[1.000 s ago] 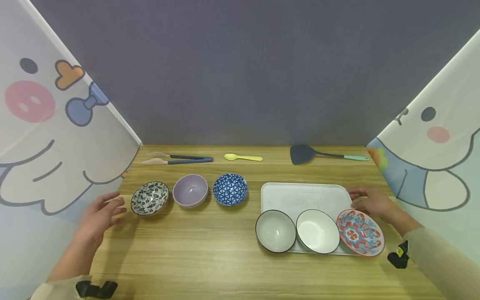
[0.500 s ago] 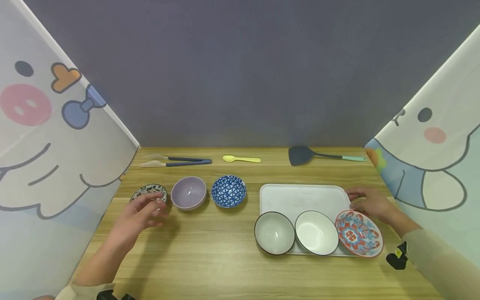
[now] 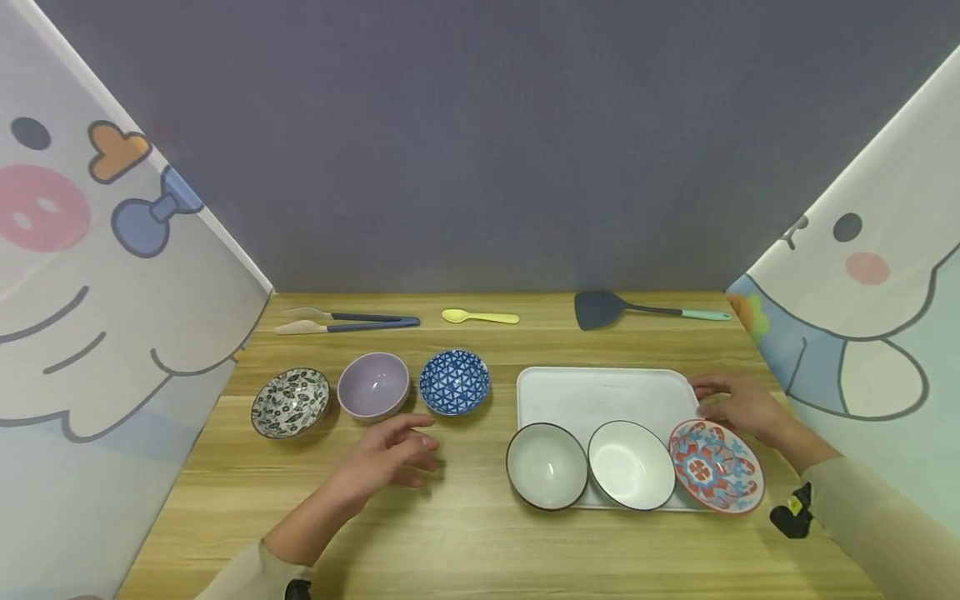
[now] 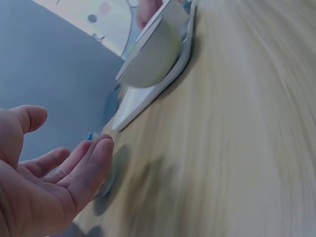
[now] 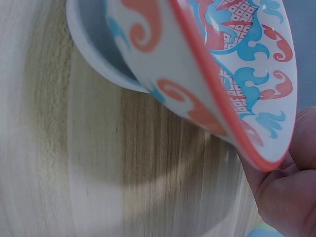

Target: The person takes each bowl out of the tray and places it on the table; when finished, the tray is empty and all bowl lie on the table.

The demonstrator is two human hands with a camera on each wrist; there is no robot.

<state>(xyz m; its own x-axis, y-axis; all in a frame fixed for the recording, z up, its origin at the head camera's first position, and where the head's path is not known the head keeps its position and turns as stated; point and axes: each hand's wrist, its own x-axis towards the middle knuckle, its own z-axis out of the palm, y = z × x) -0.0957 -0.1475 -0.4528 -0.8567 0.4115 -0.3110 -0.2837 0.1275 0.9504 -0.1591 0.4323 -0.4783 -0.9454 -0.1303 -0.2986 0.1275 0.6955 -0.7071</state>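
Observation:
My left hand (image 3: pixel 386 458) is held over the table with its fingers loosely spread and nothing in them. Just beyond it stand a purple bowl (image 3: pixel 373 386) and a blue-and-white patterned bowl (image 3: pixel 454 382); a black-and-white floral bowl (image 3: pixel 291 403) lies farther left. My right hand (image 3: pixel 742 407) is at the right edge of a white tray (image 3: pixel 600 392), fingertips right at its rim. A red-and-blue patterned bowl (image 3: pixel 716 467) sits tilted at the tray's right end, and in the right wrist view it partly hides the right hand (image 5: pixel 289 197).
Along the tray's front stand a grey-white bowl (image 3: pixel 547 467) and a white bowl (image 3: pixel 632 465), both dark-rimmed. Tongs (image 3: pixel 360 323), a yellow spoon (image 3: pixel 480 317) and a dark spatula (image 3: pixel 600 310) lie along the back. A grey wall (image 3: pixel 480 150) rises behind; printed panels flank the table.
My left hand has moved right, from left of the floral bowl, across in front of it, to below the purple and blue bowls. The right hand and the tray have stayed put.

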